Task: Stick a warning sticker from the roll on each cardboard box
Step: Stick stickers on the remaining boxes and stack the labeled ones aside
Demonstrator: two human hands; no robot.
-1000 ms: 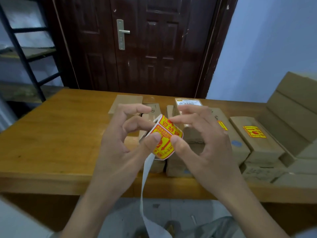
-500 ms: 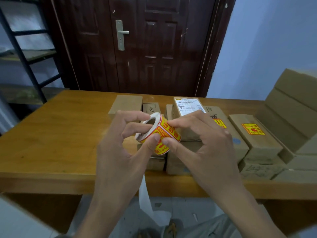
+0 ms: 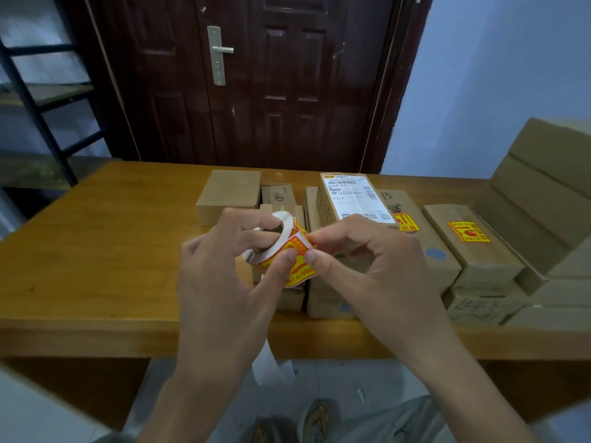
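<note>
My left hand (image 3: 224,276) holds the sticker roll (image 3: 281,247), yellow and red with a white core, above the table's front edge. My right hand (image 3: 367,270) pinches the edge of a sticker (image 3: 302,270) on the roll between thumb and forefinger. A white backing strip (image 3: 268,369) hangs down below the table edge. Several cardboard boxes lie in a row behind the hands. Two on the right carry yellow stickers: one box (image 3: 425,247) and its neighbour (image 3: 470,244). A box with a white shipping label (image 3: 351,199) and a plain box (image 3: 230,196) lie further back.
The wooden table (image 3: 96,251) stretches to the left. Larger cardboard cartons (image 3: 543,199) are stacked at the right edge. A dark wooden door (image 3: 256,84) stands behind the table, and a black metal shelf (image 3: 41,100) is at the far left.
The roll has tilted so its white core faces up, and my right fingers have moved onto the sticker's edge. The hanging backing strip has shortened and bunched lower.
</note>
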